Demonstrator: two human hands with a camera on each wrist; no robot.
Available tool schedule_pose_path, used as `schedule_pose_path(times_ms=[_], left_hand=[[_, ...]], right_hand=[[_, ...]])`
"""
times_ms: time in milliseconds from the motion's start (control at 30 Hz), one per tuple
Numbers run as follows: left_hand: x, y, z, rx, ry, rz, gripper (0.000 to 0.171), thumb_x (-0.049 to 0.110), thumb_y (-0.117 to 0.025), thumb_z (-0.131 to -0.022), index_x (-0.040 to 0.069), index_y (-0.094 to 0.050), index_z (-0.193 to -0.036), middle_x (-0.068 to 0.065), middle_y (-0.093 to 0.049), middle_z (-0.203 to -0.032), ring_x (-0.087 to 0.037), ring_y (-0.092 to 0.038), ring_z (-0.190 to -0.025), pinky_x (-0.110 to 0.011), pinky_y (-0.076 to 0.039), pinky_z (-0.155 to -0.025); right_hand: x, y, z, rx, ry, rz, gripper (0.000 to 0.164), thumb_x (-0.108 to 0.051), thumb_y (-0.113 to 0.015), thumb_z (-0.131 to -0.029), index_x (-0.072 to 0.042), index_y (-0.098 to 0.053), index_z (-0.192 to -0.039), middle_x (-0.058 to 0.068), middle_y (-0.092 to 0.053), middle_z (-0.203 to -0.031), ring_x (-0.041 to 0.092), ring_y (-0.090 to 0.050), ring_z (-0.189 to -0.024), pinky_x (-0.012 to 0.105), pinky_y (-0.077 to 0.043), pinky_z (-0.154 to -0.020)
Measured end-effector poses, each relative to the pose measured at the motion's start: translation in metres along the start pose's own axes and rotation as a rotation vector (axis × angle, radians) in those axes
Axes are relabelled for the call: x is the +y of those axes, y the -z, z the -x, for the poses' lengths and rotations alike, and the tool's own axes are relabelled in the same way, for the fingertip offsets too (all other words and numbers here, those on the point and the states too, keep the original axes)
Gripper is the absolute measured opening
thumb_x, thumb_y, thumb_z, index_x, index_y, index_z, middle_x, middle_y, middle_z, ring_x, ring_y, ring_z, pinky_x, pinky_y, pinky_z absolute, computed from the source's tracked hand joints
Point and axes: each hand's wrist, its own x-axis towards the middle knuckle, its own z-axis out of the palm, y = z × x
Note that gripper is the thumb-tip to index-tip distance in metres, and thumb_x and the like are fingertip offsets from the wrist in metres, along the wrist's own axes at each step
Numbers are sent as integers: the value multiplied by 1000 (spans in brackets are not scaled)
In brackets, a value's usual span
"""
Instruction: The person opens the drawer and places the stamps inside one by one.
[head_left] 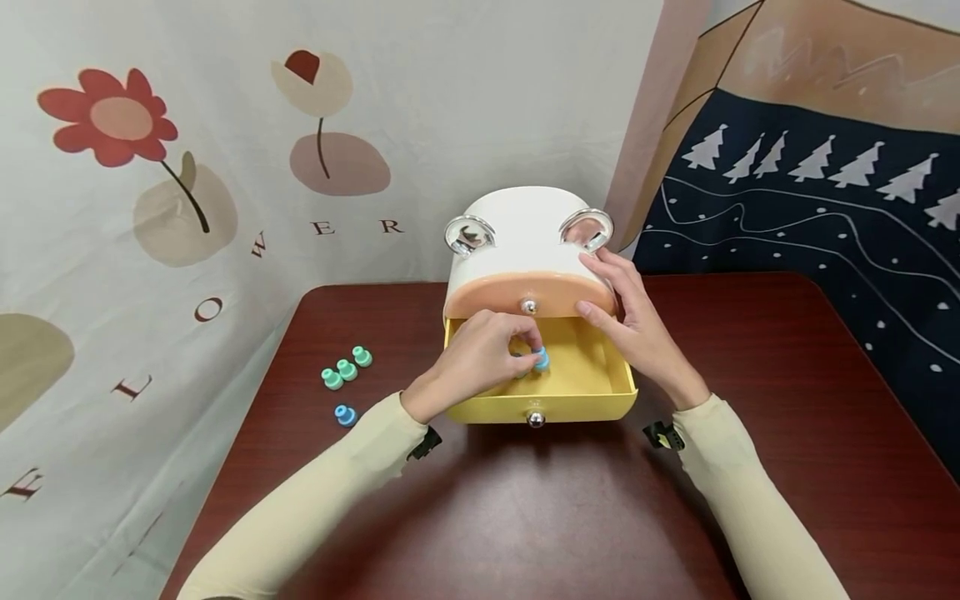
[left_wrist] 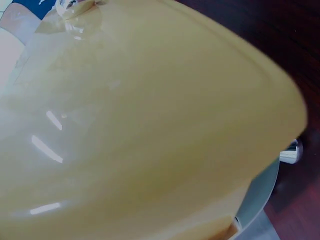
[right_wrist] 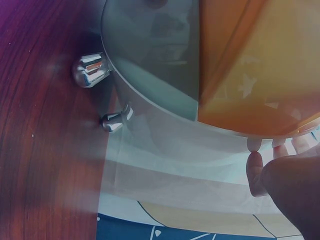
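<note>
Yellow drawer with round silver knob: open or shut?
Open: the yellow drawer juts out past the peach rounded upper front, its interior floor visible.

The yellow drawer (left_wrist: pixel 150 110) fills most of the view, smooth and glossy, with white streaks (left_wrist: pixel 47 148) of glare at its lower left; a shiny knob (left_wrist: pixel 74 8) sits at the top left, partly cut off, near some backdrop (left_wrist: pixel 19 24); rightward lies the dark red table (left_wrist: pixel 295 200); a metal foot (left_wrist: pixel 290 153) shows by a grey-green panel (left_wrist: pixel 257 192), lower right

One cabinet (head_left: pixel 525 229), two drawers (head_left: pixel 491 409), and at least three green pegs (head_left: pixel 347 371) and two blue pegs (head_left: pixel 346 416) show.
</note>
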Motion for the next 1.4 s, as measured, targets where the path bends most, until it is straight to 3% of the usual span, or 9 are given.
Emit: schedule_pose_path(times_ms=[467, 867, 1100, 1400], left_hand=[[8, -9, -9, -98, 17, -96, 18, 16, -89, -93, 21, -76, -83, 14, -71, -81, -14, -64, -77, -33, -53, -68], [7, -7, -5, -86, 18, -116, 16, 17, -90, -92, 20, -75, -87, 7, -72, -85, -14, -62, -77, -34, -52, -64], [6, 4, 8, -19, 5, -143, 14, 20, -90, -92, 15, -80, -100, 3, -73, -87, -14, -59, -77, -34, -50, -66], [-9, 13, 34, 121, -61, -119, 18, 16, -84, -97, 9, -78, -112, -3, -78, -110, -22, -67, -105, -40, -56, -86]], right_hand=[[1, -1, -1, 2, -3, 3, 63, 0, -69, -104, -15, -51, -163, 4, -30, -172, 25, -28, -157, 29, -32, -122], [0, -1, 0, -2, -15, -2, 64, -1, -68, -105, -16, -50, -164, 4, -29, -172, 24, -29, -157, 30, -33, -122], [-1, 0, -1, 9, -7, -16, 64, 2, -69, -104, -13, -51, -163, 6, -30, -172, 25, -29, -157, 31, -32, -123], [0, -1, -2, 4, -7, -8, 64, 2, -69, -104, -13, -50, -163, 5, -29, -172, 24, -27, -158, 32, -31, -123]])
